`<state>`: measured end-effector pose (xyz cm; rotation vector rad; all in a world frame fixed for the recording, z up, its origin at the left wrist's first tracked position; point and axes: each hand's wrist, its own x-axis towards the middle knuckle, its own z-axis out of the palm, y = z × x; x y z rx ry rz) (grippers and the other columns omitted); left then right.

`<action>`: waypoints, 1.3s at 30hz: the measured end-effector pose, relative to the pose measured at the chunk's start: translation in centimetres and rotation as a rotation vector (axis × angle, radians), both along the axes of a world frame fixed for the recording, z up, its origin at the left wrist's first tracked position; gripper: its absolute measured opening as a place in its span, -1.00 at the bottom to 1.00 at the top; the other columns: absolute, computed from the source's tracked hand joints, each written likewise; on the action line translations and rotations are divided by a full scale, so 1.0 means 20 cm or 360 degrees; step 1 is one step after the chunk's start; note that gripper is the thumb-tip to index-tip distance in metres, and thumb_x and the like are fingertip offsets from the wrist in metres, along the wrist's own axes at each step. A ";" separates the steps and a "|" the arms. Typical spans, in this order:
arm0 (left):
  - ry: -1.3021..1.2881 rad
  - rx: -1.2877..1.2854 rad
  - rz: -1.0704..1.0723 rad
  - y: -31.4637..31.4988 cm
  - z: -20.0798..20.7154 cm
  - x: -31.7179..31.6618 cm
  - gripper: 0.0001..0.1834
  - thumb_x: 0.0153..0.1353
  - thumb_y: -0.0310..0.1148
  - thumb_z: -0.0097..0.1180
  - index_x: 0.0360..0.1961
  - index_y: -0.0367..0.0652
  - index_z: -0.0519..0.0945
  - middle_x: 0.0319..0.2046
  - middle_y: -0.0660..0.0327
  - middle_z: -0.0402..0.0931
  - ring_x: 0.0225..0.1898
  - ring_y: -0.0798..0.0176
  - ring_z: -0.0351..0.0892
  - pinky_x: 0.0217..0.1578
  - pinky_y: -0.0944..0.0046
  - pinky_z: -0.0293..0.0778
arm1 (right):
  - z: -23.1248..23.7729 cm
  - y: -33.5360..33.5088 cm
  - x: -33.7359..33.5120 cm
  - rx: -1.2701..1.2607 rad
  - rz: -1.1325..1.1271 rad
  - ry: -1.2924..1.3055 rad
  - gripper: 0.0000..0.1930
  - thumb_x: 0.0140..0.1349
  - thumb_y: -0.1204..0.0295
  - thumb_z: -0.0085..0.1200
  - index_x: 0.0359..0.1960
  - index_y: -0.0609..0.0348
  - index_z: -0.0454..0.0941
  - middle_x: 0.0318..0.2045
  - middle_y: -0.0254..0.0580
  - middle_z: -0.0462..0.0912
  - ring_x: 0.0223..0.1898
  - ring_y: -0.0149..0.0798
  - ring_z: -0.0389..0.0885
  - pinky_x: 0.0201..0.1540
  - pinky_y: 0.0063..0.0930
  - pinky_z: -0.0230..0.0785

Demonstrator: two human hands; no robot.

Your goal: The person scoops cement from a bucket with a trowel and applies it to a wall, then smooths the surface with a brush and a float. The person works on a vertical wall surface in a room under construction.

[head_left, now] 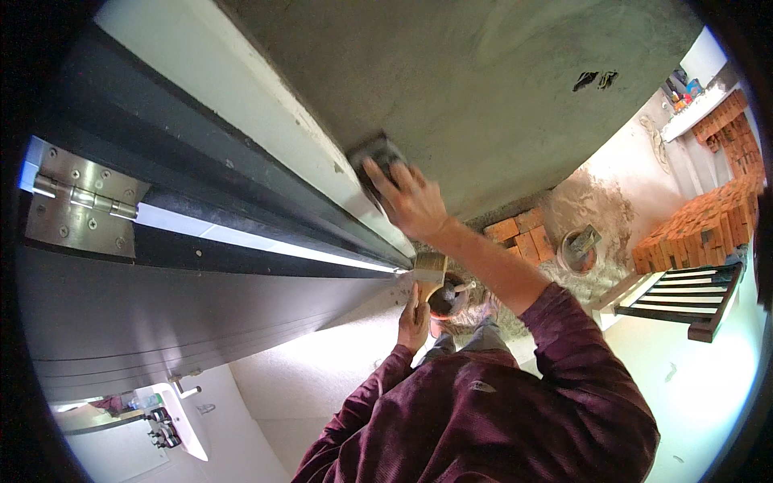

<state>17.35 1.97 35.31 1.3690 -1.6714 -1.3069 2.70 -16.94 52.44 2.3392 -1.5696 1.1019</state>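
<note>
My right hand (pixel 417 203) presses a dark flat block (pixel 377 154) against the grey plastered wall (pixel 467 97), close to the pale strip (pixel 282 113) along the door frame. The block is blurred, so I cannot tell whether it is a sponge or a float. Lower down, my left hand (pixel 412 324) is closed around a wide brush (pixel 431 267), its bristles pointing up towards the foot of the wall. Just beside the brush, a bucket (pixel 448 312) with dark contents stands on the floor by my feet, a handle sticking out of it.
A dark door (pixel 177 314) with a metal hinge (pixel 80 201) lies on the left, a white sink (pixel 183 419) below it. Loose bricks (pixel 522 238) and a bucket (pixel 573 259) holding a trowel (pixel 584 240) are on the floor. Brick stacks (pixel 696 229) and a slatted railing (pixel 683 294) stand right.
</note>
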 end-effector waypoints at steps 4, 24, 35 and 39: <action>-0.0096 0.0220 -0.0105 -0.02 -0.05 0.00 -0.34 0.40 -0.32 -0.09 0.45 -0.19 0.01 0.33 -0.11 0.23 0.35 0.03 0.25 0.28 0.20 0.18 | -0.43 0.20 -0.12 0.0370 0.0027 0.0202 -0.27 0.07 0.40 0.16 0.36 -0.13 0.25 -0.09 -0.02 0.45 -0.16 0.04 0.59 -0.32 -0.21 0.62; 0.0148 -0.0165 -0.0052 -0.04 0.28 -0.01 -0.33 0.40 -0.37 -0.09 0.45 -0.28 -0.01 0.32 -0.12 0.24 0.29 0.10 0.32 0.23 0.24 0.24 | 0.52 -0.19 -0.38 -0.0500 0.0033 0.0405 -0.23 0.04 0.38 0.22 0.37 0.01 0.23 -0.14 -0.11 0.51 -0.14 -0.05 0.58 -0.26 -0.25 0.56; 0.0237 0.0010 0.0194 -0.03 0.58 0.05 -0.37 0.42 -0.26 -0.12 0.41 -0.34 0.08 0.35 -0.16 0.17 0.34 0.04 0.24 0.26 0.22 0.19 | 1.57 -0.28 -0.64 -0.1018 -0.0296 -0.0050 -0.47 0.21 0.30 0.10 0.22 0.16 0.38 0.03 0.13 0.49 0.03 0.14 0.50 0.04 -0.14 0.39; 0.0635 -0.0032 0.0393 0.04 0.70 -0.05 -0.33 0.40 -0.33 -0.10 0.48 -0.14 0.00 -0.60 0.46 0.22 -0.63 0.58 0.12 -0.62 0.52 0.10 | 1.33 -0.35 -0.56 -0.0834 -0.0217 0.0054 -0.46 0.10 0.25 0.27 0.16 -0.03 0.50 -0.21 -0.07 0.59 -0.16 0.06 0.59 -0.15 -0.17 0.49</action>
